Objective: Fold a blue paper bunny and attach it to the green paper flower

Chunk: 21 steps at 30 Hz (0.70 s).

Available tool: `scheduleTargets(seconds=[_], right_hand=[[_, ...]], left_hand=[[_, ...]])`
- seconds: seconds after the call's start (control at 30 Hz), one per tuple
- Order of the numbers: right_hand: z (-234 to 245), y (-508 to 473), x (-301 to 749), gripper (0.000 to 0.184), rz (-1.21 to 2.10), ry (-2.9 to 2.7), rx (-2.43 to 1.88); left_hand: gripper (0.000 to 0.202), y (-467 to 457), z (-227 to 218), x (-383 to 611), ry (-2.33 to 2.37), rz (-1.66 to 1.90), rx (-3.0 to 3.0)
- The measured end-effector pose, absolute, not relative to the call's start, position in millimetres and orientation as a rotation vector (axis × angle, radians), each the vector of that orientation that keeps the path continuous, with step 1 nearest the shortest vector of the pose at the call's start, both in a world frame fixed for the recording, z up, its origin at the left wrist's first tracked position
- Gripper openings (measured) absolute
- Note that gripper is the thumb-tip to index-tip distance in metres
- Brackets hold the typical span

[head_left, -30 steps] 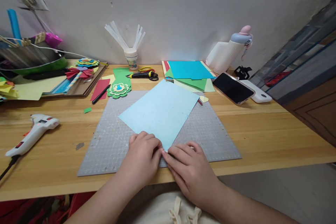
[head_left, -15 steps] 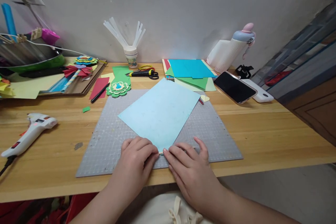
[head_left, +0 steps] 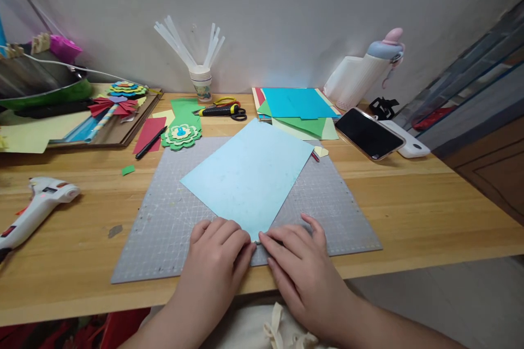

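A light blue paper sheet [head_left: 249, 174] lies turned like a diamond on a grey cutting mat [head_left: 164, 218]. My left hand [head_left: 219, 262] and my right hand [head_left: 301, 270] meet at the sheet's near corner. Both hands have fingers curled and pressed down on that corner, fingertips touching the paper. The corner itself is mostly hidden under my fingers.
A white glue gun [head_left: 33, 207] lies at the left. Scissors [head_left: 223, 110], a cup of glue sticks [head_left: 200, 84], a green paper flower [head_left: 180, 135] and a pen [head_left: 150, 143] sit behind the mat. Coloured paper stack [head_left: 298, 112], phone [head_left: 369, 133] and bottle [head_left: 368, 73] stand right.
My hands stay at the sheet's near corner with small finger shifts. The view has drifted slightly, so everything sits a little lower and left.
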State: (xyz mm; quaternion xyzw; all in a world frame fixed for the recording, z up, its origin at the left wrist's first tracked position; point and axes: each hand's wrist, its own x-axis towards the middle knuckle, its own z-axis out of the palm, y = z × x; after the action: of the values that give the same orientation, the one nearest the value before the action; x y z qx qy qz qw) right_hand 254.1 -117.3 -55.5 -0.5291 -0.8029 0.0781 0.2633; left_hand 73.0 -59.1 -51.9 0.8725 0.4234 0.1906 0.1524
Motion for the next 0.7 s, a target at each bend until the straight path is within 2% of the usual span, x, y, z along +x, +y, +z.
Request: scheduleTargets(seconds=[0.2, 0.53, 0.7], right_hand=[[-56.4, -119.6, 252.5, 0.024, 0.050, -2.069, -1.384], [-63.7, -118.9, 246.2, 0.036, -0.071, -2.304, -1.418], [-66.1, -118.4, 243.9, 0.034, -0.156, -2.440, -1.345]], left_hand=[[0.018, -55.4, -52.0, 70.8, 1.186, 0.580, 2.488], [0.016, -56.2, -48.5, 65.5, 1.143, 0.508, 2.510], [0.007, -57.1, -51.8, 58.8, 1.254, 0.577, 2.540]])
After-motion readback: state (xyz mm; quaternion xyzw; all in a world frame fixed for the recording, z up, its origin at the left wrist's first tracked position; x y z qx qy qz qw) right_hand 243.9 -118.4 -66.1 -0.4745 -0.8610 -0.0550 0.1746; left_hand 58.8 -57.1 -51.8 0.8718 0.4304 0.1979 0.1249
